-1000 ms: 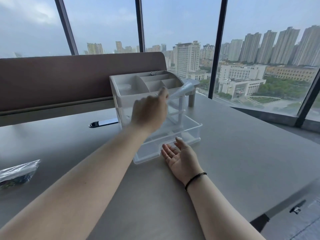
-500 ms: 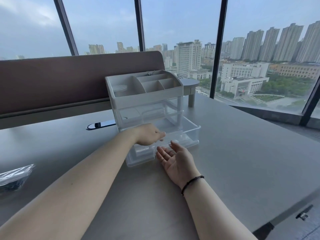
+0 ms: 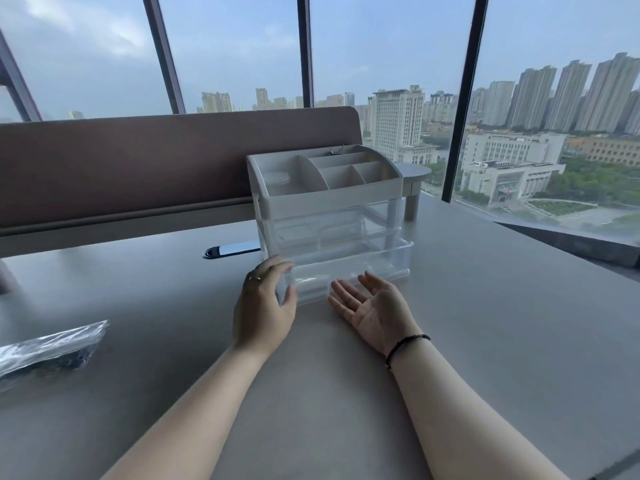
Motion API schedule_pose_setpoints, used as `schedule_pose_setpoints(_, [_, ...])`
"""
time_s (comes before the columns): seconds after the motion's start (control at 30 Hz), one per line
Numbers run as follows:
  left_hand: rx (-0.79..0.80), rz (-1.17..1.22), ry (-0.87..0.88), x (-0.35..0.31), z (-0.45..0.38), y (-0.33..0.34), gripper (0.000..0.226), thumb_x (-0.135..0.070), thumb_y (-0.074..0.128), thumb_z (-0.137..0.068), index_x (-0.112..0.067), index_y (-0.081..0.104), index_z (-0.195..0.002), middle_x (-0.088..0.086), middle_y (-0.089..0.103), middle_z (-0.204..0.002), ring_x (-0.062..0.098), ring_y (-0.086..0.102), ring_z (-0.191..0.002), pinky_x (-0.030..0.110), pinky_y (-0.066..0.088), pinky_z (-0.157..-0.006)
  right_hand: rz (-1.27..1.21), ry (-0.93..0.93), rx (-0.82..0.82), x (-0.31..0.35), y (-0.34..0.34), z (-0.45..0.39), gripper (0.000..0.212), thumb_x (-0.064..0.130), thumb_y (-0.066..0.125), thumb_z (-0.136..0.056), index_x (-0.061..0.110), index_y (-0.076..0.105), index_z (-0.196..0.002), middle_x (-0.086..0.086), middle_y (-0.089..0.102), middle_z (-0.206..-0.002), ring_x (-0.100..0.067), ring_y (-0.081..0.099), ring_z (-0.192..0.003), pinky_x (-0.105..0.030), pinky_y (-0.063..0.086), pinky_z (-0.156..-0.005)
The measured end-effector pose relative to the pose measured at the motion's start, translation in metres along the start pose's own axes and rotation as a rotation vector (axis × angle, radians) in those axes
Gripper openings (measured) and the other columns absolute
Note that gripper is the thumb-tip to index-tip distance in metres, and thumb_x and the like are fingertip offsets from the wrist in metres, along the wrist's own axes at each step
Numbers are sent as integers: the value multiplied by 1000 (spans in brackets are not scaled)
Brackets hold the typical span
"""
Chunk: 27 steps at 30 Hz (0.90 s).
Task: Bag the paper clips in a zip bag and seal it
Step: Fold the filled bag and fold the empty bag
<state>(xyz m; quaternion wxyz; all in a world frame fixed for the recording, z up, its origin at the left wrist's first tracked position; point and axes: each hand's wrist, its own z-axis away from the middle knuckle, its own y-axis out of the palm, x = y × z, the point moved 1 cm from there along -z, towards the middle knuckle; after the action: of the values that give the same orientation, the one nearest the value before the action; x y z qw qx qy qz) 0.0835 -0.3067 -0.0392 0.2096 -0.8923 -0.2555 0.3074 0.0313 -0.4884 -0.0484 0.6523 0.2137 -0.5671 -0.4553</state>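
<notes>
A clear zip bag [image 3: 52, 348] with something dark inside lies on the table at the far left, away from both hands. A white desk organizer [image 3: 325, 188] stands in the middle, and its clear bottom drawer [image 3: 353, 268] is pulled out. My left hand [image 3: 263, 306] grips the drawer's left front corner, thumb on the front and fingers on the side. Resting palm up on the table just in front of the drawer, my right hand [image 3: 375, 306] is open and holds nothing. Thin metal clip wires [image 3: 335, 150] stick up from the organizer's back compartment.
A brown partition [image 3: 138, 161] runs behind the organizer along the grey table [image 3: 485, 323]. A dark cable slot [image 3: 228, 251] sits left of the organizer and a small round stand [image 3: 414, 181] to its right. Tall windows lie beyond.
My left hand came down from above the organizer, where it held something clear, to the open drawer and now sits on its left front corner. My right hand has stayed palm up.
</notes>
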Motion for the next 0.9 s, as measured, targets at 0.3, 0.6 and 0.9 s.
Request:
schedule_pose_setpoints(0.3, [121,57,-124,23,-4,26,51,-6,70,-80,-11,59,-129,11,54,-120,27,57,-115,22,39,-101,11,-8,39,4,14,-43,59,25,55,-97,21,25,-149,-32,55,-124,-42,56,-122,-59,44,-102])
schedule_pose_setpoints(0.6, [231,42,-191,24,-1,27,62,-21,68,-85,-17,43,-141,5,39,-135,23,44,-132,38,43,-108,-2,-27,49,1,13,-51,48,22,58,-95,12,37,-137,-29,54,-124,-38,58,-122,-51,51,-89])
schedule_pose_setpoints(0.9, [297,-16,-240,20,-2,24,67,-29,64,-87,-21,30,-144,3,32,-141,25,39,-136,44,45,-104,67,-34,42,-2,16,-48,49,23,59,-95,10,41,-139,-23,57,-128,-31,57,-124,-49,41,-109])
